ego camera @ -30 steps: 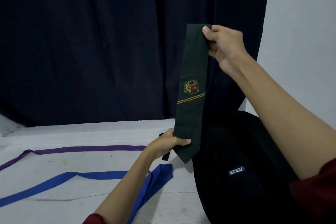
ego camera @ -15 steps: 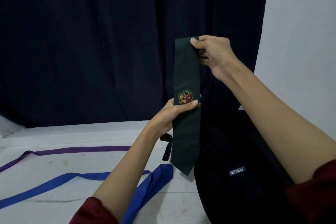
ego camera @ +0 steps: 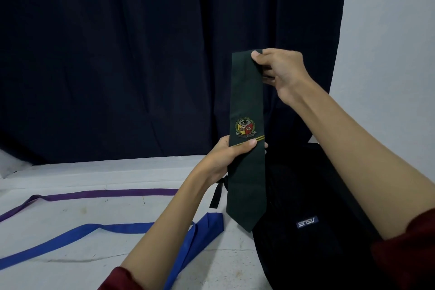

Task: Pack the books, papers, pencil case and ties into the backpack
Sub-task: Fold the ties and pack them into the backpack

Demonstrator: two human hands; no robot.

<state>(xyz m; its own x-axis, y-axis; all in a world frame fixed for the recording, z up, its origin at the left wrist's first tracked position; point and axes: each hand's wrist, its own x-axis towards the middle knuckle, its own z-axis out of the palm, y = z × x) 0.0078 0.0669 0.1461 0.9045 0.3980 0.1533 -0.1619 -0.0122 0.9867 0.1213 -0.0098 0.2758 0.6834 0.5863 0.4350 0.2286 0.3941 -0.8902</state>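
The right hand (ego camera: 281,73) pinches the green tie (ego camera: 246,101) at its top and the left hand (ego camera: 227,160) grips its middle; the loose tip may snag outside the backpack (ego camera: 317,254)

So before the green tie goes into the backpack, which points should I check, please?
1. Right hand pinches the green tie at its top: ok.
2. Left hand grips it under the crest: ok.
3. Tie folded small: not ok, it hangs at full length.
4. Backpack open: cannot tell.
5. Blue tie and purple tie packed: not ok, both lie on the table.
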